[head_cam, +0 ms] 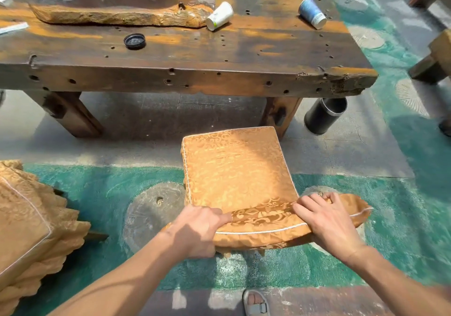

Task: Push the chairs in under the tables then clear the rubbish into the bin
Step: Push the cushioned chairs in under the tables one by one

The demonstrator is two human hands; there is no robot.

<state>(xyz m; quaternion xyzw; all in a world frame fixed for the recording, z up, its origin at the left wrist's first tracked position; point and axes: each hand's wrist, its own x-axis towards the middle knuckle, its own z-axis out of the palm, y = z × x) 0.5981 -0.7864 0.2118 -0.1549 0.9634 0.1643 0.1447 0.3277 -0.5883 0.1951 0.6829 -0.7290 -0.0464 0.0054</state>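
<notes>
Your left hand [195, 230] and right hand [327, 220] both grip the chair [239, 169] back, short of the table [195, 54]. A bin [324, 115] stands under its corner; two cups [219, 16] lie tipped on top.

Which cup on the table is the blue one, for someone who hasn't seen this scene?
Start at the long dark wooden table ahead of the cushioned chair. Two paper cups lie tipped on its far right part; the blue cup is the one nearest the right end. Its neighbour, the white cup, lies further left beside the raised wooden slab.
</notes>
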